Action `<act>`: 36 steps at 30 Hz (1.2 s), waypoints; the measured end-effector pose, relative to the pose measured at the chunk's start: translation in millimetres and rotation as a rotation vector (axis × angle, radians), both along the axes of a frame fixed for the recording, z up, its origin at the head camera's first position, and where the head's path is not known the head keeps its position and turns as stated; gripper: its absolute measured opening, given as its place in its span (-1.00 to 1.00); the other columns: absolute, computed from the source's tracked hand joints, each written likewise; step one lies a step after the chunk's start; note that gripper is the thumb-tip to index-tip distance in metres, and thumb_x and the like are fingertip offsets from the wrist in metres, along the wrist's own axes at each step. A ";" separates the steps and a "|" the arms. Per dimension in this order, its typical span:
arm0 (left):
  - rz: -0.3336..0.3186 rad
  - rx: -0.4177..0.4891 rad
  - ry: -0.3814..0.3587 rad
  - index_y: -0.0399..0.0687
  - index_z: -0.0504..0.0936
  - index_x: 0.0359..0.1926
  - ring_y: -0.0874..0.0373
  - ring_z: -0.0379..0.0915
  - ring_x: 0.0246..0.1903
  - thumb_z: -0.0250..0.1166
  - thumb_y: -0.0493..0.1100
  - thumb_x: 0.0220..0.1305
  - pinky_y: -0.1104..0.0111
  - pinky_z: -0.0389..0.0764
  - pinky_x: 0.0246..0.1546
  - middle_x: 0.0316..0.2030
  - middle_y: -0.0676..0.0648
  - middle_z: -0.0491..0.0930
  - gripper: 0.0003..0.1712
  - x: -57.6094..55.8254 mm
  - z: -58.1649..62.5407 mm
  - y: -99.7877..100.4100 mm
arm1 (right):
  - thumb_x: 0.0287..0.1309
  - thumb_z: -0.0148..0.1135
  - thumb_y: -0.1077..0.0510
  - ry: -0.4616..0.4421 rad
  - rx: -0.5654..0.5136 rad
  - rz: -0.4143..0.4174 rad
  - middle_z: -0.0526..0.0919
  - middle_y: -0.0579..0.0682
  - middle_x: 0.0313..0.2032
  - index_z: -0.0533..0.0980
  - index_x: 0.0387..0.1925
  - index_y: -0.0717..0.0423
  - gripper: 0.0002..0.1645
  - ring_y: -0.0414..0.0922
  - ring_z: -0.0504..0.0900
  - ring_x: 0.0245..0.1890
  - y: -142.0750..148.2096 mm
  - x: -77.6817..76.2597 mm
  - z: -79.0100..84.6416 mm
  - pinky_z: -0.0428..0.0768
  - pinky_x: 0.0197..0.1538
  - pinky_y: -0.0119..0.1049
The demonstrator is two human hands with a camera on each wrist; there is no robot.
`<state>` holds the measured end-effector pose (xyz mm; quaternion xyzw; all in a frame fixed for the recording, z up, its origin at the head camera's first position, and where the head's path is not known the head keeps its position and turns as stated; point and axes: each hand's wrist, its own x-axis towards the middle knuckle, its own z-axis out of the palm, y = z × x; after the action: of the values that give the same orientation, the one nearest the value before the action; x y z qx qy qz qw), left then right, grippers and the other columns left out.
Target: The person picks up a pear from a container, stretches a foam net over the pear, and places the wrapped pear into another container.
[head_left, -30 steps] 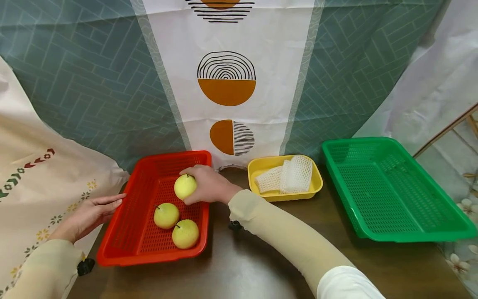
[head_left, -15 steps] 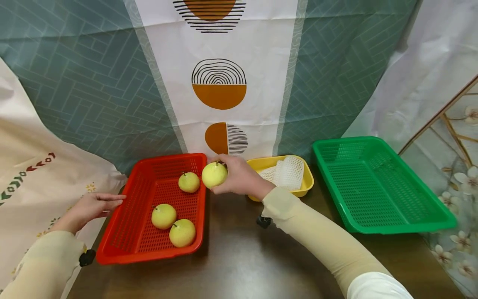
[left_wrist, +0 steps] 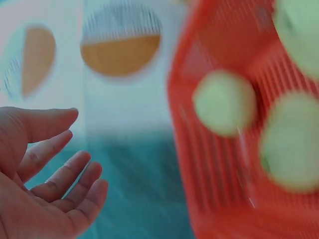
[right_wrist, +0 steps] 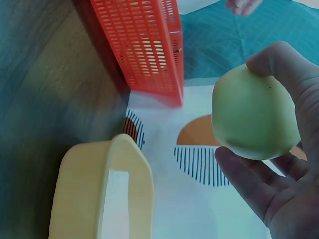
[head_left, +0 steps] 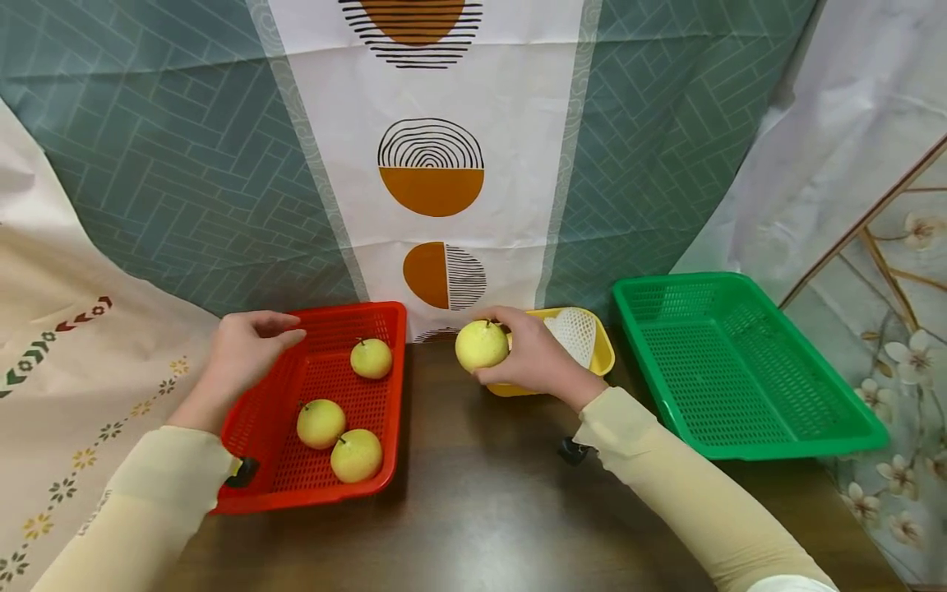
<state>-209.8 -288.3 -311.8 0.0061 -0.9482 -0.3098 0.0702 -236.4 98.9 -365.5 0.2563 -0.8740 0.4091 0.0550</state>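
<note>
- A person's right hand (head_left: 536, 349) holds a round, pale yellow pear (head_left: 482, 345) in the air between the red basket and the yellow tray, thumb on one side of the smooth skin, fingers on the other, dark stem upward in the head view.
- The left hand (head_left: 247, 349), holding nothing, hangs over the left side of the red basket (head_left: 400, 386), its thumb apart from loosely bent fingers.
- Inside that slotted plastic basket, a rectangle with rounded corners, sit three pears (head_left: 371, 358): two close together near the front, one farther back on the right.
- Near the right hand, the smooth-walled yellow tray (head_left: 605, 353) carries white netting (head_left: 575, 333) with a fine, open mesh, partly hidden by the hand.
- To the right stands a green basket (head_left: 750, 362), also plastic, its floor a grid of small slots.
- All three containers rest on a dark, wood-grained table (head_left: 459, 477) with a soft sheen.
- Behind them hangs a creased cloth (head_left: 510, 164), a white panel of orange and black-lined rounds between brick-patterned teal.
</note>
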 end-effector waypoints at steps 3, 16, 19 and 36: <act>-0.053 -0.002 0.072 0.06 0.62 0.00 0.05 0.52 -0.11 0.31 0.07 0.15 0.28 0.55 -0.25 -0.05 -0.07 0.64 -0.59 5.4 6.1 39.8 | -0.44 0.56 -0.14 0.028 0.000 -0.033 0.49 -0.39 -0.07 0.41 0.03 -0.37 -0.17 -0.28 0.46 -0.13 8.5 4.6 0.3 0.55 -0.06 -0.22; -0.281 0.146 0.025 0.13 0.35 0.26 0.04 0.47 0.06 0.51 -0.02 -0.11 0.15 0.54 0.04 0.10 -0.03 0.52 -0.14 21.9 -23.9 168.2 | -0.43 0.58 -0.15 -0.001 0.045 -0.099 0.54 -0.28 -0.04 0.44 0.07 -0.14 -0.12 -0.24 0.49 -0.09 28.3 22.4 -5.2 0.55 -0.01 -0.18; -0.307 0.179 -0.018 0.19 0.31 0.29 0.04 0.47 0.08 0.54 -0.04 -0.17 0.18 0.56 0.02 0.13 -0.02 0.50 -0.06 23.0 -35.8 182.6 | -0.43 0.59 -0.13 -0.009 0.055 -0.090 0.55 -0.25 -0.04 0.45 0.07 -0.12 -0.12 -0.22 0.50 -0.09 30.5 25.6 -6.6 0.55 -0.03 -0.19; -0.484 0.290 -0.171 0.00 0.42 0.21 0.15 0.56 -0.11 0.49 -0.19 -0.09 0.25 0.61 -0.08 0.04 0.02 0.56 -0.23 30.9 -92.4 218.1 | -0.51 0.63 0.01 -0.131 0.128 -0.015 0.55 -0.20 0.03 0.46 0.14 0.01 -0.02 -0.21 0.50 -0.03 31.0 43.9 -33.3 0.53 0.05 -0.21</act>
<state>-179.0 -70.2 -404.3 -0.1841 -0.8703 -0.4483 -0.0876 -192.5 129.9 -398.8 0.2254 -0.9021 0.3676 -0.0157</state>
